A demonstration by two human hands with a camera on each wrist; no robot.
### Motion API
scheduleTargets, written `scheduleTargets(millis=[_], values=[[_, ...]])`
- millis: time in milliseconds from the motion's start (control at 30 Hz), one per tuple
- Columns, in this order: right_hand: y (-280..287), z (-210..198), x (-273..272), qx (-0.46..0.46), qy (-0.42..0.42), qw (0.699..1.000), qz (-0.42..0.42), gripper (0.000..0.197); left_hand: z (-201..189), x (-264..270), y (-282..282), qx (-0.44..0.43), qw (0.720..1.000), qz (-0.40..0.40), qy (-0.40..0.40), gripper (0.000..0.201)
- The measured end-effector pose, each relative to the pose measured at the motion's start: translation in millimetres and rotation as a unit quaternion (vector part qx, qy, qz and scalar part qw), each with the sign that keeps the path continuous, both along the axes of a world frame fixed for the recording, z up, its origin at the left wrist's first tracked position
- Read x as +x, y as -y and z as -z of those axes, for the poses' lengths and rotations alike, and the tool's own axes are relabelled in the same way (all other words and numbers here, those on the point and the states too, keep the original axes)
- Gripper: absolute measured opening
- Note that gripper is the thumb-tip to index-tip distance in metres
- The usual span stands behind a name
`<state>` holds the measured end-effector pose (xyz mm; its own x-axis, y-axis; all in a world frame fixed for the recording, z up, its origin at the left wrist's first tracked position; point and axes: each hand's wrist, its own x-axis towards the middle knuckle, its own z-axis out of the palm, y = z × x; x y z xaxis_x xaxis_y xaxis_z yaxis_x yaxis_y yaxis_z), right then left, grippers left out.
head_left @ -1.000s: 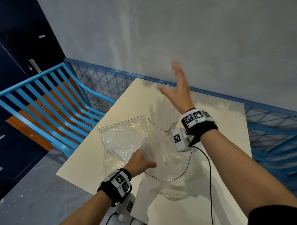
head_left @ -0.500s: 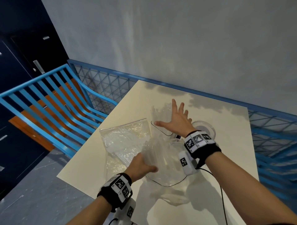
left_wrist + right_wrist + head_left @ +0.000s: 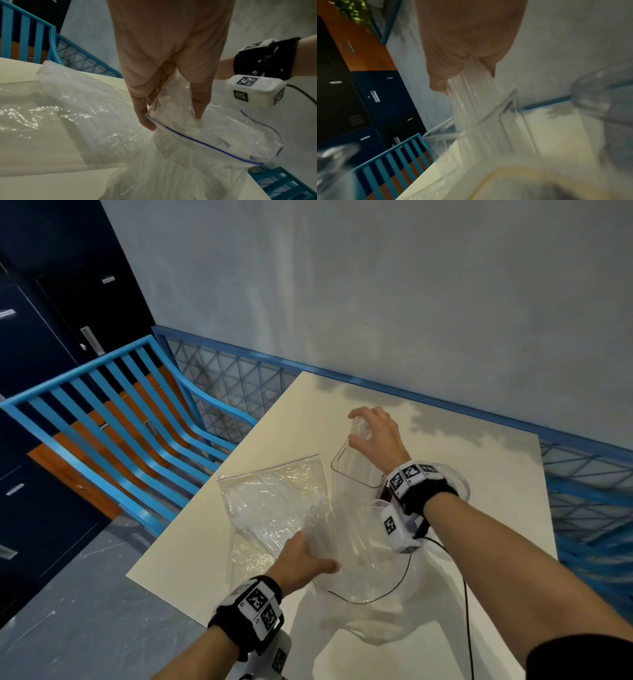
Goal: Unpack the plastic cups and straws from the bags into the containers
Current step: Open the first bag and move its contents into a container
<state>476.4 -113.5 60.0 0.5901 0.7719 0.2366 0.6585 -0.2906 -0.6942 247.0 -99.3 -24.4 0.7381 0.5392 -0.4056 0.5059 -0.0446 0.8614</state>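
Note:
My right hand grips the top of a bundle of clear straws, which stands in a clear rectangular container at the middle of the table. In the right wrist view my fingers curl round the straws, whose lower ends sit inside the container's rim. My left hand pinches the open mouth of a clear zip bag near the table's front edge. The left wrist view shows thumb and fingers holding its blue-lined rim. No cups are clearly visible.
A second crumpled clear bag lies left of the container. A round clear container stands behind my right wrist. The cream table meets a grey wall, with blue railings to the left and beyond its right edge.
My right hand has come down from head height with the straws and now curls over their top in the rectangular container. The left hand has kept its hold on the bag.

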Motion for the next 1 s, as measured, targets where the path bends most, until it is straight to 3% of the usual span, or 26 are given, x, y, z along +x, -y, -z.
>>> scheduleTargets(millis=[67,167,367,467,567,667,733,767,833,900,933,1000], values=[[3,-3,11,0.017,0.008,1.000,-0.017,0.051,0,0,0,0.001,1.000,0.000,-0.002,0.044],[7,0,14,-0.100,0.106,0.989,-0.013,0.080,0,1,-1,0.008,1.000,0.005,-0.004,0.042],[-3,8,3,-0.300,0.225,0.922,-0.092,0.063,0,6,0,0.020,1.000,0.017,-0.009,0.038],[-6,-19,-2,-0.321,0.148,0.930,-0.100,0.065,-1,8,1,0.023,0.999,0.021,-0.006,0.039],[7,-61,-8,-0.210,0.093,0.972,-0.044,0.057,-3,8,2,0.022,0.999,0.024,-0.006,0.040],[46,-89,-21,-0.039,-0.043,0.998,-0.029,0.030,-2,7,2,0.019,1.000,0.018,-0.001,0.042],[77,-83,-31,-0.073,-0.087,0.992,-0.045,0.024,-1,7,3,0.020,1.000,0.016,0.003,0.038],[91,-70,-37,-0.135,-0.099,0.984,-0.060,0.031,-1,6,3,0.020,1.000,0.016,0.008,0.034],[115,-35,-52,-0.242,-0.159,0.952,-0.097,0.068,-2,5,7,0.015,0.999,0.023,0.019,0.029],[129,-1,-73,-0.229,-0.229,0.938,-0.122,0.103,-4,6,12,0.015,0.998,0.046,0.029,0.033],[131,13,-83,-0.198,-0.245,0.941,-0.125,0.110,-6,7,15,0.021,0.997,0.063,0.033,0.038],[132,32,-98,-0.142,-0.241,0.955,-0.101,0.105,-9,10,23,0.039,0.994,0.092,0.038,0.047]])
